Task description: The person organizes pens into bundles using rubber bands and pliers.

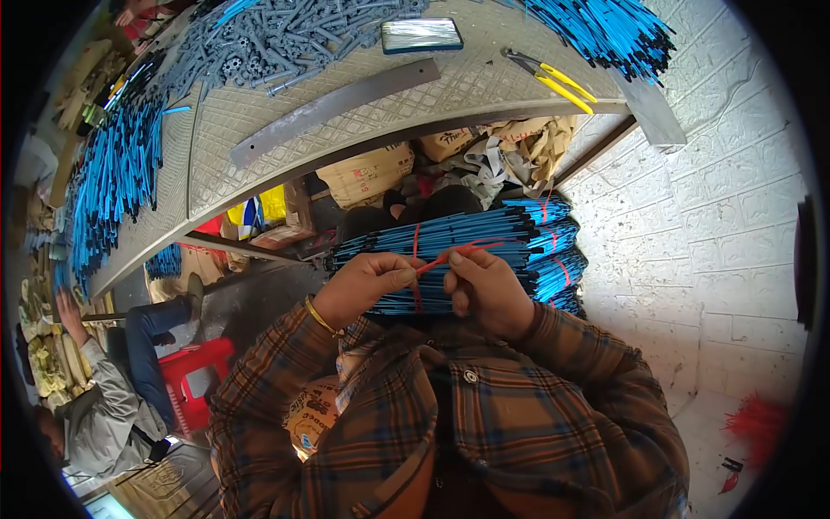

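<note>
Across my lap lies a bundle of thin blue rods [467, 227] with black ends, wrapped by a red tie [417, 238]. My left hand [367, 285] pinches the tie on top of the bundle between thumb and fingertips. Just to its right, my right hand [491, 290] is closed on the same red tie, whose loose ends stick out past the fingers. Whether the ends are knotted is too small to tell. More tied blue bundles [560, 270] are stacked at the right, with red bands round them.
Ahead stands a patterned table [346, 143] bearing grey plastic parts [277, 39], a phone [422, 35], a curved metal strip [337, 112], yellow-handled pliers [553, 78] and loose blue rods [605, 35]. A white brick wall [692, 233] rises at right. Another person [112, 406] sits left near a red stool [194, 372].
</note>
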{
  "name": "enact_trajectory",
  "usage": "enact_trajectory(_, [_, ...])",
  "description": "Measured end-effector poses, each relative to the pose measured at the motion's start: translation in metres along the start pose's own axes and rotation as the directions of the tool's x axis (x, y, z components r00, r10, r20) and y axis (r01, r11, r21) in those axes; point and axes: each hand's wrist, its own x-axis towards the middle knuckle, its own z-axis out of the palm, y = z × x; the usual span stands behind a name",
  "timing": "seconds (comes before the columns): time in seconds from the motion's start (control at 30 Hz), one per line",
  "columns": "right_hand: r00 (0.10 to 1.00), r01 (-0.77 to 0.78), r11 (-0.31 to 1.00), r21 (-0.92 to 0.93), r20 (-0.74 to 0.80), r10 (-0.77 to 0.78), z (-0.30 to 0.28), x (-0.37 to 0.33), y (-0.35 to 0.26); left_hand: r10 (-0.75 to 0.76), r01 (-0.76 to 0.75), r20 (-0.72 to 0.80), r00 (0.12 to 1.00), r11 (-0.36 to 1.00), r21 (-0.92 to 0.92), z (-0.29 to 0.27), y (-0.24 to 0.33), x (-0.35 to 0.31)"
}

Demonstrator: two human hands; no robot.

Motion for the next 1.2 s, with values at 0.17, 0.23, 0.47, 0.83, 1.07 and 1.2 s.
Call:
enact_trajectory(0.17, [0.999, 0.028, 0.999, -0.038, -0.028, -0.029, -0.005, -0.003, 0.006, 0.018, -0.018, -0.036, 0.999, 1.0, 0.017, 0.004, 0.0, -0.001])
enact_trajectory(0.23, [0.993, 0.116, 0.993, -0.032, 0.041, -0.114, -0.006, -0.006, 0.008, 0.028, -0.028, -0.039, 0.999, 0.999, 0.021, 0.005, -0.002, 0.0])
enact_trajectory(0.47, [0.882, 0.461, 0.878, -0.129, 0.177, -0.437, -0.004, -0.005, 0.015, 0.072, -0.065, -0.085, 0.994, 0.995, 0.08, 0.008, -0.009, -0.001])
enact_trajectory(0.83, [0.859, 0.442, 0.847, -0.295, 0.41, -0.306, -0.013, 0.009, -0.027, 0.534, -0.475, -0.491, 0.688, 0.844, 0.251, 0.047, -0.039, 0.013])
enact_trajectory(1.07, [0.646, 0.753, 0.077, -0.653, 0.714, -0.269, 0.009, 0.044, -0.062, 0.414, -0.543, -0.482, 0.773, 0.823, -0.165, 0.028, -0.029, 0.029])
enact_trajectory(1.2, [0.575, 0.72, -0.453, -0.526, 0.818, -0.037, 0.02, 0.064, -0.077, 0.451, -0.578, -0.417, 0.789, 0.774, -0.258, 0.007, -0.018, 0.041])
